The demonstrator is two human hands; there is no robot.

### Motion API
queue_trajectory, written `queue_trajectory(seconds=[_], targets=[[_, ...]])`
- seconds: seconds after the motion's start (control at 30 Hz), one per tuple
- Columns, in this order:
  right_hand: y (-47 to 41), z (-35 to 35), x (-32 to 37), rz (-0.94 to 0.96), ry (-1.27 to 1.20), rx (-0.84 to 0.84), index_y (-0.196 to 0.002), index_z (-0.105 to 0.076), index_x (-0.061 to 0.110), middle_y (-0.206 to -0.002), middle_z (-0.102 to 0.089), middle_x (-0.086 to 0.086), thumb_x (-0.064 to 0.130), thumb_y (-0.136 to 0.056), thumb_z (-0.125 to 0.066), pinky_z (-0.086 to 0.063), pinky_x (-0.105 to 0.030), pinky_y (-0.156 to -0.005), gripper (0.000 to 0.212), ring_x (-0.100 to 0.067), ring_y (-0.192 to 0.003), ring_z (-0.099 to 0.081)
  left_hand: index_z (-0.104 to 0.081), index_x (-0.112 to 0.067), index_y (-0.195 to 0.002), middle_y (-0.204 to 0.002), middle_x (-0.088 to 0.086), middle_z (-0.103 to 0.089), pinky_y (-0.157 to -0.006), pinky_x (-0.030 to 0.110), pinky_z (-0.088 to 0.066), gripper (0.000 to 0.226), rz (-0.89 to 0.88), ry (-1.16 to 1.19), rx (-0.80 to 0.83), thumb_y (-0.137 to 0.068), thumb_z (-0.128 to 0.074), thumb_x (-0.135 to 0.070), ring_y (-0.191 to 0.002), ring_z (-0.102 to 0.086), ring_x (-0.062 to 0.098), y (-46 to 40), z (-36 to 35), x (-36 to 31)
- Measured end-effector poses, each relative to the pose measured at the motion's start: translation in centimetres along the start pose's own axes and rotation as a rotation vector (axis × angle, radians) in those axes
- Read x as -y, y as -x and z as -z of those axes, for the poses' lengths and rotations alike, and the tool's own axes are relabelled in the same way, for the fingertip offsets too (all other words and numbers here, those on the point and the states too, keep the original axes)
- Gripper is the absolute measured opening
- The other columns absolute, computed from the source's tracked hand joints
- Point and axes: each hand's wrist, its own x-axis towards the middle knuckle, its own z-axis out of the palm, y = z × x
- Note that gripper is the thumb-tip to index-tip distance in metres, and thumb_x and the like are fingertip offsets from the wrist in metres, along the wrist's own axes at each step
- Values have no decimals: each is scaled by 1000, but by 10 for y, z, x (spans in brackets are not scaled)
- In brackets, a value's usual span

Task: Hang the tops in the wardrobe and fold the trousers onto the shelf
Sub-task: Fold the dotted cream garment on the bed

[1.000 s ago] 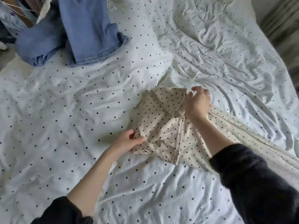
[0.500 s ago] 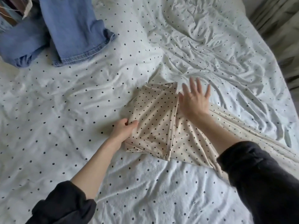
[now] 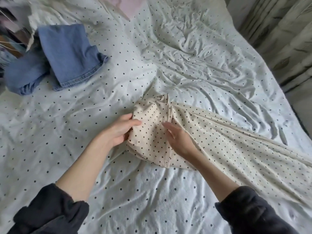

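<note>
Two hands on cream dotted trousers (image 3: 152, 132) atop rumpled polka-dot bed (image 3: 194, 65): left hand (image 3: 118, 130) gripping folded edge, right hand (image 3: 179, 139) flat, fingers straight; jeans (image 3: 67, 53) upper left, curtain (image 3: 287, 31) right.

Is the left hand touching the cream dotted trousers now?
Touching. The head view shows the left hand gripping the folded edge of the cream dotted trousers, thumb on top of the cloth.

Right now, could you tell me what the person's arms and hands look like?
Both arms wear dark, near-black sleeves of soft fabric, pushed up and bunched below the elbows, leaving the forearms bare. The left hand and right hand are bare: no gloves, rings or watch show.
</note>
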Motion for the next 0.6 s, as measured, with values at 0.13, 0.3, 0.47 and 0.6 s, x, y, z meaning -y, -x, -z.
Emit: queue_trajectory(seconds=[0.13,0.3,0.47,0.6], targets=[[24,46,-5,-189,-272,-179,-133,-53,17,-136,-54,1,22,-101,-42,-40,-26,-103,35,-13,-121,-52,-52,-22,-125,-101,-6,-62,-80,32,-51,39,-145,-277,29,-91,-54,-4,-94,-61,14,18,-45,-33],[61,98,-39,-384,-686,-290,-133,-50,16,-130,-57,-5,32,-101,-38,-51,-37,-90,38,-17,-101,-62,-24,-30,-148,-85,-10,-53,-47,20,-39,63,-394,-862,182,-93,-50,-12,-56,-43,10,22,-145,-33],[89,119,-80,-509,-799,-267,-142,-37,14,-138,-48,-5,37,-101,-35,-48,-41,-94,47,-18,-106,-56,-29,-28,-147,-91,-5,-60,-48,17,-33,52,-325,-1037,355,-98,-46,-21,-52,-37,6,8,-211,21],[92,105,-104,-432,-421,-397,-135,-49,15,-138,-50,-3,26,-100,-42,-45,-38,-100,38,-17,-117,-54,-55,-15,-127,-99,5,-57,-70,20,-47,34,-454,-775,-159,-93,-51,-11,-75,-56,14,-6,-187,38]])
